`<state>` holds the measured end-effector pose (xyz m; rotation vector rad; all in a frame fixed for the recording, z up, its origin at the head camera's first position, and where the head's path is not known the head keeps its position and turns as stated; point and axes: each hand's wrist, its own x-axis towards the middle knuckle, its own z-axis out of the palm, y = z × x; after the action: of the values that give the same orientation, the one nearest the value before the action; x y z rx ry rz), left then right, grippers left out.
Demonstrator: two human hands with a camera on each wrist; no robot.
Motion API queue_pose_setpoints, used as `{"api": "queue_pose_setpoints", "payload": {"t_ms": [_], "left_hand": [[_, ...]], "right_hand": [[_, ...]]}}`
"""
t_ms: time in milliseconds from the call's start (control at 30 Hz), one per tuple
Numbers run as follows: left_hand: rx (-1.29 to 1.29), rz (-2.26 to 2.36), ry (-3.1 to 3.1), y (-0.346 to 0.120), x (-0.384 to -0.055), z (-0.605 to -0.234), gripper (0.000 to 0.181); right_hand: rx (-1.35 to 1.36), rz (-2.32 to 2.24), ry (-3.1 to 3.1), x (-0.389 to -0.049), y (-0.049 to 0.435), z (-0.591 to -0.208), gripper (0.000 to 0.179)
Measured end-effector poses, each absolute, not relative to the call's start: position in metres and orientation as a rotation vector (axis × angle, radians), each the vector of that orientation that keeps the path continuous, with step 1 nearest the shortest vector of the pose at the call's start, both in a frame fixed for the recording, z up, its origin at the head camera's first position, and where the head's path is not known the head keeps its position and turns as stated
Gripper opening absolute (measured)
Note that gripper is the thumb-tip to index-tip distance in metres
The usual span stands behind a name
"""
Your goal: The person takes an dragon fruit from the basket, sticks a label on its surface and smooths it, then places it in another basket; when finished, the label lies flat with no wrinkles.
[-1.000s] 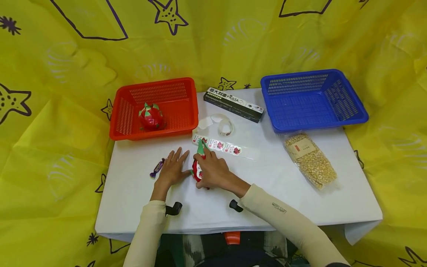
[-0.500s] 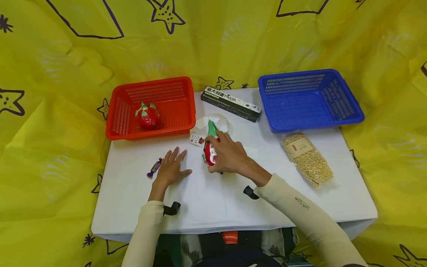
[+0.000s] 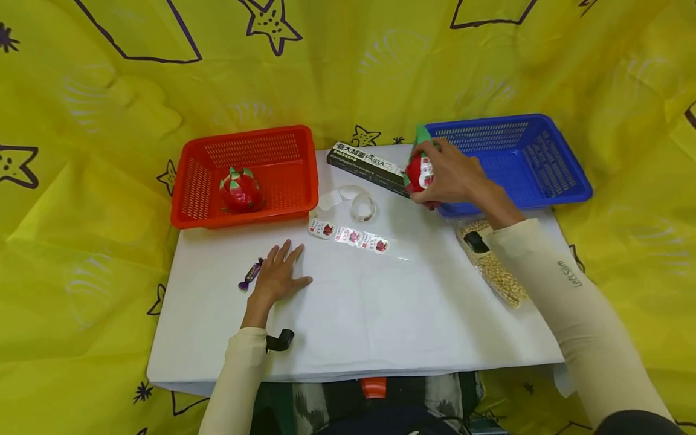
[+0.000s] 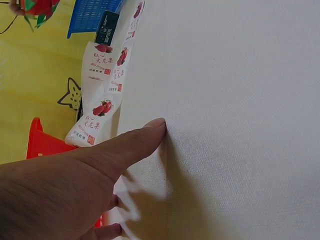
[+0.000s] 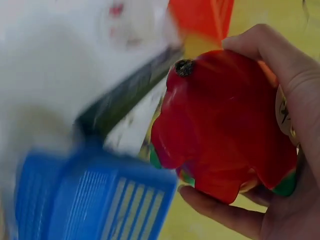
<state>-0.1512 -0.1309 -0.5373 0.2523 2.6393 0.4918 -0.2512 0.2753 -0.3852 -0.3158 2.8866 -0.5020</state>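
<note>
A red dragon fruit (image 3: 417, 172) with green leaf tips and a white sticker is gripped by my right hand (image 3: 454, 173), raised beside the left edge of the blue basket (image 3: 451, 208). In the right wrist view, thumb and fingers curl around the dragon fruit (image 5: 225, 125). My left hand (image 3: 276, 278) rests on the white table with its fingers spread. Just left of it lies a purple wrapped candy (image 3: 251, 275). A second dragon fruit (image 3: 241, 190) sits in the red basket (image 3: 244, 220). A strip of dragon fruit stickers (image 3: 350, 236) lies mid-table.
A black pasta box (image 3: 370, 164) lies at the back between the baskets, partly behind the held fruit. Below the blue basket is a clear bag of yellow kernels (image 3: 497, 275), partly covered by my right forearm. The sticker roll (image 3: 362, 207) stands behind the strip.
My right hand has lifted the dragon fruit from beside my left hand and carried it right and back to the blue basket's edge, uncovering the sticker strip. My left hand stays in place.
</note>
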Motion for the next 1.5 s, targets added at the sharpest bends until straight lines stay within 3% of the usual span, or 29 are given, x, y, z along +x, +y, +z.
{"api": "queue_pose_setpoints", "payload": {"t_ms": [333, 533, 1500], "left_hand": [[0.258, 0.486, 2.637, -0.134, -0.151, -0.543, 0.089], [0.240, 0.501, 2.625, -0.134, -0.149, -0.543, 0.090], [0.225, 0.511, 2.635, -0.129, -0.151, -0.540, 0.091]], "right_hand": [[-0.118, -0.429, 2.755, -0.293, 0.354, -0.406, 0.094], [-0.099, -0.461, 2.709, -0.301, 0.377, -0.433, 0.090], [-0.087, -0.656, 2.588, -0.309, 0.379, -0.474, 0.099]]}}
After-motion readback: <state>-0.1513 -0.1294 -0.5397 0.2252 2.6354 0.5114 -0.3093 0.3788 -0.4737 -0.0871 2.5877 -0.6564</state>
